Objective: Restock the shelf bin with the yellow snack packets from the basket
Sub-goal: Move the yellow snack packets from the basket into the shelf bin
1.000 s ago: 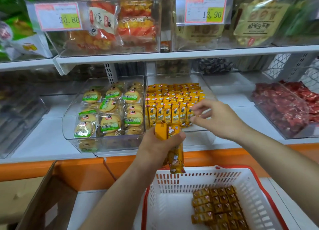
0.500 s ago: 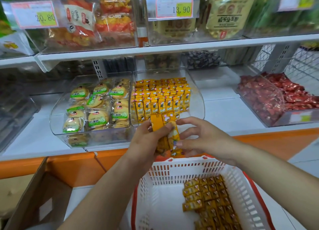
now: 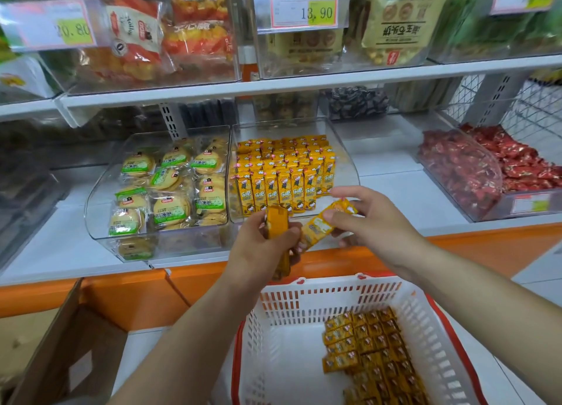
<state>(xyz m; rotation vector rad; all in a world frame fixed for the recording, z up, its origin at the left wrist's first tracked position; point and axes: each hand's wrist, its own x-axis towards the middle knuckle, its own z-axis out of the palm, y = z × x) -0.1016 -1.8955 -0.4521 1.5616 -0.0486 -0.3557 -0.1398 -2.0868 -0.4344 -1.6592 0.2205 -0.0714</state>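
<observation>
My left hand (image 3: 261, 246) grips a small stack of yellow snack packets (image 3: 276, 225) upright, just in front of the clear shelf bin (image 3: 346, 164). Beside it, my right hand (image 3: 368, 222) pinches a single yellow packet (image 3: 319, 225), tilted, its lower end still touching the stack. Inside the bin stand several rows of the same yellow packets (image 3: 282, 173). Below my arms sits the white basket (image 3: 273, 328) with a red rim, and several yellow packets (image 3: 371, 347) lie stacked in its right half.
A clear bin of green-labelled round biscuits (image 3: 170, 188) stands left of the yellow bin; a bin of red sweets (image 3: 486, 167) is at the right. An open cardboard box (image 3: 60, 344) sits at lower left. An upper shelf (image 3: 273, 85) with price tags overhangs the bins.
My right hand came back from the bin to the stack and has pulled one packet out to the right. The view has shifted slightly right and down.
</observation>
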